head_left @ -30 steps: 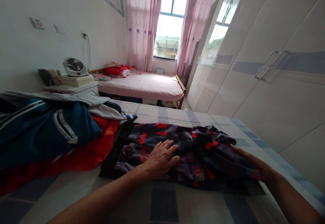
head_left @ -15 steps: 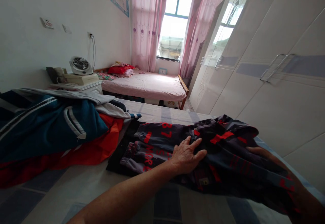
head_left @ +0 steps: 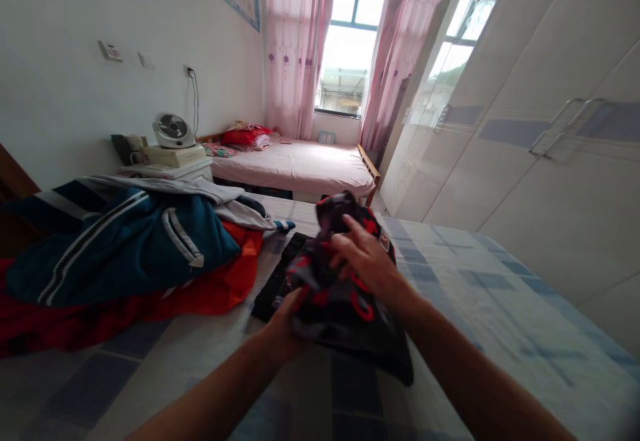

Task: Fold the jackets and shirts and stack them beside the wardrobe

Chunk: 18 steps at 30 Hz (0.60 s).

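A dark garment with red print point(head_left: 325, 317) is bunched in a folded pile in front of me, partly blurred by motion. My left hand point(head_left: 289, 326) grips its near left side, thumb on the edge and fingers hidden beneath the cloth. Across the top of the bundle lies my right hand point(head_left: 365, 257), its fingers spread on the fabric. Beneath and to the left, a flat black garment point(head_left: 273, 291) shows on the bed.
Left of the bundle lies a heap with a teal jacket point(head_left: 150, 234) and an orange-red garment point(head_left: 220, 291). The checked bedsheet point(head_left: 475, 307) stretches right towards a white wardrobe point(head_left: 545, 207). Farther back are a small fan point(head_left: 173, 129) and a pink-sheeted bed point(head_left: 300, 164).
The garment's right part, spread out before, has been folded over leftward into a compact bundle. My right hand travelled left with it; my left hand moved from lying on top to gripping the near-left side.
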Each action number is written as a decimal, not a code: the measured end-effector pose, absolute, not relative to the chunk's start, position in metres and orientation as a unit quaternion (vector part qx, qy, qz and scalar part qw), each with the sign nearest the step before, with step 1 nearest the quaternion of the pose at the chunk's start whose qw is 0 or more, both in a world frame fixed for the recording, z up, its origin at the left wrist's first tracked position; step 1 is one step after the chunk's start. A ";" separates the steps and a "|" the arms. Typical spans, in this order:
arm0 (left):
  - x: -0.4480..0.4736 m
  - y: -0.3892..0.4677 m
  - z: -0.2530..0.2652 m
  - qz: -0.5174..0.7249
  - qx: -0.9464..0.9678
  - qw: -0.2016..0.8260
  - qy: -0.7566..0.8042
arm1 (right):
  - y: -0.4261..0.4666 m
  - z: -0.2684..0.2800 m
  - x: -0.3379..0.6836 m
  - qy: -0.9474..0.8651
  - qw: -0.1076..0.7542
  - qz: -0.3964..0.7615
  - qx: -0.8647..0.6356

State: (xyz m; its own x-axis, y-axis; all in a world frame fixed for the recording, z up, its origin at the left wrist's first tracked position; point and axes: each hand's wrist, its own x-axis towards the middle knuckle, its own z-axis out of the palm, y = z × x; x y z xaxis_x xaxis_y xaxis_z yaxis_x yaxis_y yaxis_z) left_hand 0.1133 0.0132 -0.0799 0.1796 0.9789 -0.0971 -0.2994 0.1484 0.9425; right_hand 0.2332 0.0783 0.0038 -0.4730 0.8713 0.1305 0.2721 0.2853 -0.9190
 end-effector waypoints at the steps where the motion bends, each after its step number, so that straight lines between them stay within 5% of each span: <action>1: 0.093 -0.001 -0.083 0.511 0.379 0.646 0.422 | 0.075 -0.003 0.217 -0.759 0.298 0.451 -0.362; 5: 0.034 -0.056 -0.097 0.583 0.010 0.654 0.482 | 0.090 -0.021 0.206 -0.821 0.302 0.352 -0.333; 8: 0.025 -0.082 -0.106 0.597 -0.055 0.640 0.480 | 0.135 -0.028 0.245 -0.800 0.366 0.196 -0.434; 10: 0.036 -0.087 -0.108 0.594 -0.058 0.642 0.481 | 0.167 -0.035 0.278 -0.782 0.330 0.134 -0.512; 18: 0.093 -0.037 -0.095 0.628 0.087 0.628 0.451 | 0.201 -0.075 0.331 -0.740 0.164 0.367 -0.539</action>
State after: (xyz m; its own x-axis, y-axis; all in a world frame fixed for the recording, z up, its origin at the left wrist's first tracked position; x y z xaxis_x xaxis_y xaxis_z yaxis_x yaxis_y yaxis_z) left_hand 0.0931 -0.0373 -0.0948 -0.1966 0.8672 -0.4575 -0.7101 0.1958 0.6763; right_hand 0.3308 0.2009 -0.0748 -0.3647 0.9185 -0.1528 0.6772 0.1490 -0.7206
